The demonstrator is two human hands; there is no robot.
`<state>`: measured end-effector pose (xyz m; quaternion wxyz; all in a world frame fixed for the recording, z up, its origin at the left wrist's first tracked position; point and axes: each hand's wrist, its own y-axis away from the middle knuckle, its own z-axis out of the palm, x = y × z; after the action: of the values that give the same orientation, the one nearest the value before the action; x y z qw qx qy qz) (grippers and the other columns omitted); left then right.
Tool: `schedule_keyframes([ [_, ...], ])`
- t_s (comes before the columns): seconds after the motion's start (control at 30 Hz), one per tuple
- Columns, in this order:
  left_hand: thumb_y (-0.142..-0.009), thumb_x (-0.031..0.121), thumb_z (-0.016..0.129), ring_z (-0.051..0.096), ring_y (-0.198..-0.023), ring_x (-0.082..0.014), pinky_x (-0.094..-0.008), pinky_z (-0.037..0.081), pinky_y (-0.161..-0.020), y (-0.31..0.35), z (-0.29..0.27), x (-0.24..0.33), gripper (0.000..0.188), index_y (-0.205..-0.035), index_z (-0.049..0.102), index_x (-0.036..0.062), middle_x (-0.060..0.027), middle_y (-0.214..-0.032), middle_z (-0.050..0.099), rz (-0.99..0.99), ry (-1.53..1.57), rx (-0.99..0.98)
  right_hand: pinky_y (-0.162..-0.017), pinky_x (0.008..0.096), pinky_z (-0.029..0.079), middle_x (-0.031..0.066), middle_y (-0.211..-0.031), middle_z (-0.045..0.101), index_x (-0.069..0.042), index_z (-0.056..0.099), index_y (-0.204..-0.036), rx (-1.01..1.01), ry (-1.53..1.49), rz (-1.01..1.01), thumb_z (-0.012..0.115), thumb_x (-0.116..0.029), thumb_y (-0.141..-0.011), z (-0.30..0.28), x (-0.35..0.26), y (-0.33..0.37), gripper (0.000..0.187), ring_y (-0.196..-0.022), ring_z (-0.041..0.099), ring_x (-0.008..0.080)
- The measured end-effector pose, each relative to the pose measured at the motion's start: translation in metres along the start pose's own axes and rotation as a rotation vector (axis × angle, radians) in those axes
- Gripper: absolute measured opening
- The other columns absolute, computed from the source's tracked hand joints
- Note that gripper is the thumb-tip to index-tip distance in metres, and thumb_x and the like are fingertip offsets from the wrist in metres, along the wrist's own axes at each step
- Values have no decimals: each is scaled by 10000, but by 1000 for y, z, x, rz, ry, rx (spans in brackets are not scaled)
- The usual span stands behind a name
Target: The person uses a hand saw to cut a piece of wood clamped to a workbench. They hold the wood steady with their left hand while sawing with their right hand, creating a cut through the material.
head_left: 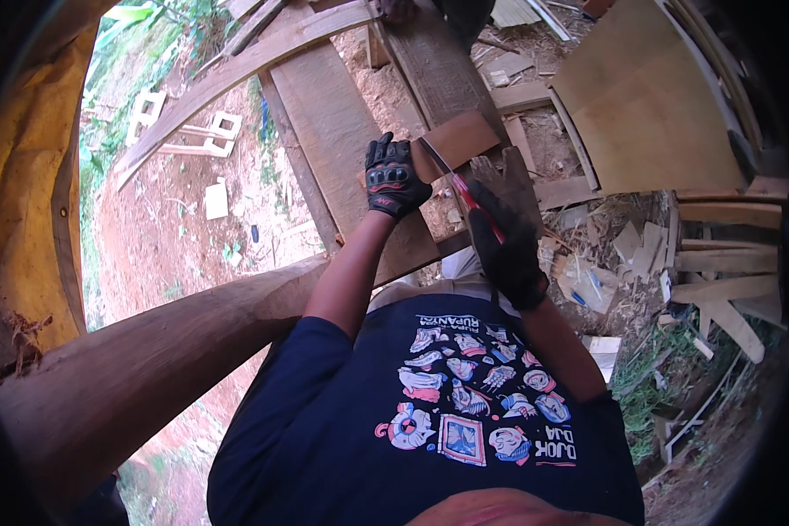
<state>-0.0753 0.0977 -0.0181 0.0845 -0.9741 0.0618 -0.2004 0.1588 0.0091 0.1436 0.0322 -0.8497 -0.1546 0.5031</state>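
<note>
Right gloved hand [507, 254]: grip wrapped round red-handled saw [476, 203] | Left gloved hand [396, 178]: atop short brown board [467, 138], cannot tell its grip | Board: across plank table [329, 105], saw blade over it

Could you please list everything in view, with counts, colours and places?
Small board: one, reddish-brown, on the planks
Bladed tool: one, red-handled, at the small board
Planks: at least two, brown, upper centre
Curved strip: one, brown, upper left
Plywood sheet: one, tan, upper right
Beam: one, brown, lower left
Sheeting: one, yellow, far left
Frame pieces: several, pale, left
Wood scraps: many, pale, right
Plants: several, green, upper left
Other person: part of one, dark-clothed, top edge
Shirt: one, dark blue, lower centre
Left hand: one, black-gloved, on the small board
Right hand: one, black-gloved, on the tool
</note>
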Motion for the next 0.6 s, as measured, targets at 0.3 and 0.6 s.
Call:
schedule_keyframes([
  [0.3,-802,492,856,650,-1127,-412,-539,491,-1030,-9,-10,7,584,-1159,704,57,-208,-1121,703,50,30,65,-921,493,632,254,-1165,810,18,752,-1378,9,57,-15,689,-109,-1089,70,51,-92,322,-1058,805,432],
  [0.6,-703,331,848,642,-1152,-403,-512,501,-1071,-3,-15,7,548,-1153,712,50,-198,-1162,700,-38,17,-3,-955,473,633,217,-1360,789,-36,704,-1509,-19,82,-167,691,-119,-1105,64,85,-64,413,-1150,788,390],
])
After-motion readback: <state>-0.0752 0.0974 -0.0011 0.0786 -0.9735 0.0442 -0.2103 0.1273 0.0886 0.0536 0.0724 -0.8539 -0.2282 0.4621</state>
